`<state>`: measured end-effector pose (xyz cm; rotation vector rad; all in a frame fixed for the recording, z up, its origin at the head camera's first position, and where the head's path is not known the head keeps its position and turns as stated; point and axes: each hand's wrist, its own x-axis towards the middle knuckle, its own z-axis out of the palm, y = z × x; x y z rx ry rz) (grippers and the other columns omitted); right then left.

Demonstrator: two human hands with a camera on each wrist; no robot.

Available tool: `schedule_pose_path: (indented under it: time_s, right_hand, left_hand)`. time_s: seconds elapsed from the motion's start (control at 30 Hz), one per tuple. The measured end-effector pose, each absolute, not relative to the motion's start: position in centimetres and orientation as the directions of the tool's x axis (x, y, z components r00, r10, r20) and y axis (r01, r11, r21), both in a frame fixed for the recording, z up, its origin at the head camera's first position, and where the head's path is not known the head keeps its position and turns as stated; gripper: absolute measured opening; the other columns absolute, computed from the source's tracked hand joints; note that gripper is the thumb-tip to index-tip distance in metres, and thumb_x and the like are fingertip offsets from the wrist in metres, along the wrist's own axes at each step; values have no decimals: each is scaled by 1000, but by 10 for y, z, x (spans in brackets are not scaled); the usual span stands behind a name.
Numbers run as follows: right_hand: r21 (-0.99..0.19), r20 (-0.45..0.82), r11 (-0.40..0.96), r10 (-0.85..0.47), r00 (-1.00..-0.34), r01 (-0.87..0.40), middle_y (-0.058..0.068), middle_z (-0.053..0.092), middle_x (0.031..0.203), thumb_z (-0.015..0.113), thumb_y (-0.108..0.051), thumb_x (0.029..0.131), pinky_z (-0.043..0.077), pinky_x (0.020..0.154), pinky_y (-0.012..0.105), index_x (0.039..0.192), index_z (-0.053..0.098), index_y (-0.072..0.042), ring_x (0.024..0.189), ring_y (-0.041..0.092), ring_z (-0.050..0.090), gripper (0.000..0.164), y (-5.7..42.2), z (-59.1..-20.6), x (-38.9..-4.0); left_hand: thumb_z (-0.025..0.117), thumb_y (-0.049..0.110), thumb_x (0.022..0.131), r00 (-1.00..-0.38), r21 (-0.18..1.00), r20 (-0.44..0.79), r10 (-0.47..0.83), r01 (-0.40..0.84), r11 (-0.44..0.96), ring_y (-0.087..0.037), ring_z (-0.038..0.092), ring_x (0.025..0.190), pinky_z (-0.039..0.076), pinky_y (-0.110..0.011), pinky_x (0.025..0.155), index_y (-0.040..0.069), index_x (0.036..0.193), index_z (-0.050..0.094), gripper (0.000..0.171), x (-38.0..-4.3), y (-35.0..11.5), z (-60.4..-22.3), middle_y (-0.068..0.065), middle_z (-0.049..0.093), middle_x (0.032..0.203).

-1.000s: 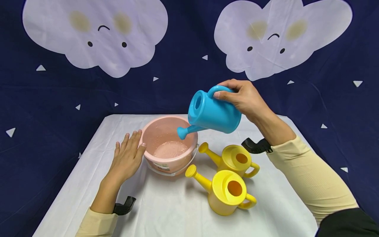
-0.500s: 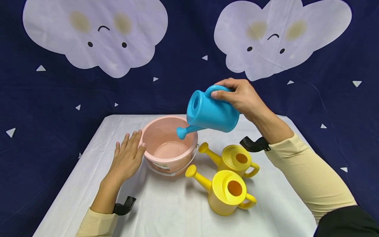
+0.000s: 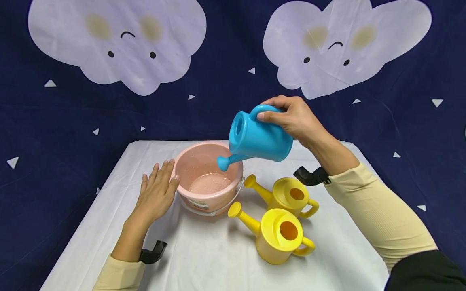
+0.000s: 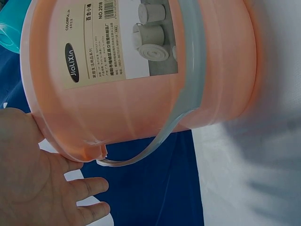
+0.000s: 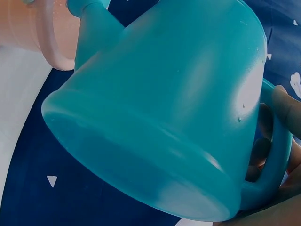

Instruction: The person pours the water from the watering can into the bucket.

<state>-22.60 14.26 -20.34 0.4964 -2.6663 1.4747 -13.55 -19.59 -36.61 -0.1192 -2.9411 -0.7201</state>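
My right hand point(image 3: 296, 121) grips the handle of a blue watering can point(image 3: 260, 137), fingers curled through the loop in the right wrist view. The can point(image 5: 160, 94) is tipped left, its spout head over the mouth of a pink bucket point(image 3: 185, 194). Water droplets and a wet sheen show on the bucket's inside. My left hand point(image 3: 156, 194) lies flat with straight fingers against the bucket's left rim. From the left wrist, its palm point(image 4: 28, 174) shows at the rim, beside the bucket's label point(image 4: 96, 42) and pale bail handle point(image 4: 188, 80).
Two yellow watering cans stand right of the bucket, the nearer one point(image 3: 278, 238) in front of the farther one point(image 3: 289, 196), both spouts toward the bucket. A white cloth point(image 3: 204, 258) covers the table. Behind hangs a dark blue backdrop point(image 3: 233, 48) with clouds.
My right hand and the blue watering can have shifted slightly left, the can's tilt nearly unchanged. The left hand, bucket and yellow cans stay in place.
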Motion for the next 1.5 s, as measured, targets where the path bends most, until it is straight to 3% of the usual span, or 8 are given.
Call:
schedule_pose_path:
  time_s: [1.5]
  right_hand:
    - [-729,185,578,-347,-919,-365,2,56,105,71,-37,83,44,84,33,111,70,-21,98,20,54,32,120,-189,-223]
  left_hand:
    - [16,51,101,-991,463,123,49,101,880,-36,-3,148,-8,-63,113,22,153,6,61,-136,-196,-367,-13,10,160]
